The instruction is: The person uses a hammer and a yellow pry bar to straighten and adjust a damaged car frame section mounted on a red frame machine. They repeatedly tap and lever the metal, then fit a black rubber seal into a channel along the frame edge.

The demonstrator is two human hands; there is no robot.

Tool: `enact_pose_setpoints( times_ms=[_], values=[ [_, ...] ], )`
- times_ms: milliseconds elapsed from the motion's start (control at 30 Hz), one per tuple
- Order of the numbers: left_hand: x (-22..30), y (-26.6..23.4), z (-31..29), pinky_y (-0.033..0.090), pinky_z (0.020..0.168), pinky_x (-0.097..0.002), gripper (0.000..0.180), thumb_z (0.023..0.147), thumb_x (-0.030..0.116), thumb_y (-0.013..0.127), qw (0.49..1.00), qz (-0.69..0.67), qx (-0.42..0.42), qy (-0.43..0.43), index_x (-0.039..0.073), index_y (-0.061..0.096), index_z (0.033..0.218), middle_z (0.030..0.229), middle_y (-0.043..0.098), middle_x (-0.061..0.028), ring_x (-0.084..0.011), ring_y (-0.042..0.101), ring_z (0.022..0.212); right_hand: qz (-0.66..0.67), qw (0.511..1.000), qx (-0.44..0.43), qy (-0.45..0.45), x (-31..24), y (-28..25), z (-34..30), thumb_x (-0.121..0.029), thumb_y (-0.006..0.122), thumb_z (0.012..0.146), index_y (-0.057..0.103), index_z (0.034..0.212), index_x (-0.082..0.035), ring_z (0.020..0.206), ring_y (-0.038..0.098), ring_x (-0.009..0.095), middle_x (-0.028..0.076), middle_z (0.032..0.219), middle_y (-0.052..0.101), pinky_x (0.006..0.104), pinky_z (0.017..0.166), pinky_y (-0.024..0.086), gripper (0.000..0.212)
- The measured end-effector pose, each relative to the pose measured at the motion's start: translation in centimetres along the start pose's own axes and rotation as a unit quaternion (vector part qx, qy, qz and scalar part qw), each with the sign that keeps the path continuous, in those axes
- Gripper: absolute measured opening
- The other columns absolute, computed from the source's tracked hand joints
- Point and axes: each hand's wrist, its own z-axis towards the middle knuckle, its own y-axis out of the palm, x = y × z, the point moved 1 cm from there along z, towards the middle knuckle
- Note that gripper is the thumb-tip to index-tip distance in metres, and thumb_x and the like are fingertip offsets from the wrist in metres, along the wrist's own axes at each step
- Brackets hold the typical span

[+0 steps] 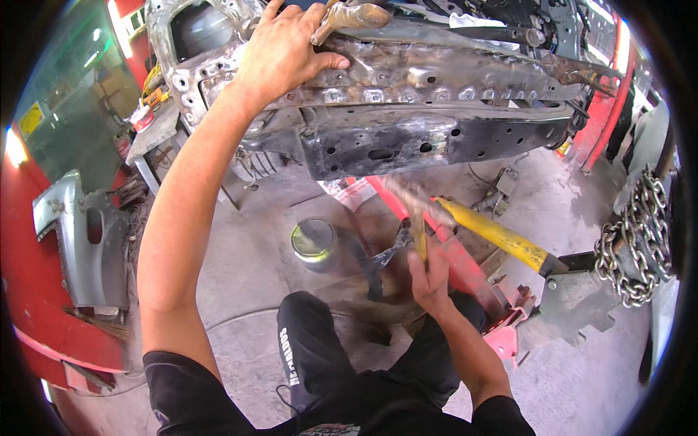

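My left hand (280,58) is raised at the car's bare metal body rail (407,73), closed around a worn, brownish metal tool (356,16). Its thumb lies on the rail; the tool's kind and its far end cannot be made out. Lower down, my right hand (430,280) grips a hammer (418,229) by its wooden handle. The hammer's head is smeared by motion and apart from the rail. Below the rail runs a dark panel (407,145) with several holes.
A yellow cylinder (502,236) and a red beam (465,265) slant across the floor at right, near a hanging chain (636,240). A round can (314,243) stands ahead of my knees. A silver fender (91,240) leans at left, below a metal table (156,138).
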Motion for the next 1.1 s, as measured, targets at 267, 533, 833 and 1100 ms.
enact_pose_setpoints(
  times_ms=[267, 533, 833, 1100],
  values=[
    [0.1, 0.7, 0.0, 0.032, 0.116, -0.0521, 0.059, 0.076, 0.045, 0.081, 0.998, -0.027, 0.061, -0.012, 0.005, 0.065, 0.116, 0.103, 0.064, -0.0135, -0.0335, 0.059, 0.106, -0.044, 0.997, 0.064, 0.019, 1.2, 1.8, 8.0, -0.021, 0.052, 0.104, 0.059, 0.115, 0.002, 0.077, 0.064, 0.029, 0.015, 0.084, 0.066, 0.039, 0.071, 0.05, 0.026],
    [0.0, 1.2, -0.2, 0.029, 0.118, -0.0547, 0.061, 0.075, 0.04, 0.083, 0.995, -0.065, 0.069, -0.03, 0.001, 0.061, 0.117, 0.099, 0.063, -0.0173, -0.0365, 0.059, 0.107, -0.203, 0.973, 0.102, -0.042, 3.7, 3.9, 12.0, -0.023, 0.057, 0.103, 0.055, 0.105, -0.001, 0.064, 0.062, 0.047, 0.025, 0.069, 0.057, 0.0496, 0.055, 0.046, 0.022],
    [-0.1, 1.5, -0.1, 0.031, 0.116, -0.0538, 0.061, 0.075, 0.041, 0.083, 0.995, -0.036, 0.086, -0.024, 0.001, 0.061, 0.116, 0.099, 0.064, -0.0168, -0.0356, 0.06, 0.106, -0.107, 0.969, 0.176, -0.138, 3.4, 3.4, 11.4, -0.022, 0.06, 0.101, 0.055, 0.1, 0.001, 0.063, 0.063, 0.045, 0.025, 0.069, 0.059, 0.0502, 0.056, 0.049, 0.023],
    [-0.3, 1.0, -0.2, 0.032, 0.114, -0.0522, 0.06, 0.074, 0.039, 0.084, 0.994, -0.064, 0.08, -0.026, -0.001, 0.059, 0.112, 0.096, 0.065, -0.0178, -0.0355, 0.061, 0.106, -0.125, 0.981, 0.136, -0.058, 2.1, 2.2, 11.5, -0.023, 0.058, 0.102, 0.054, 0.099, -0.001, 0.063, 0.063, 0.047, 0.024, 0.066, 0.059, 0.0533, 0.055, 0.046, 0.023]
  ],
)
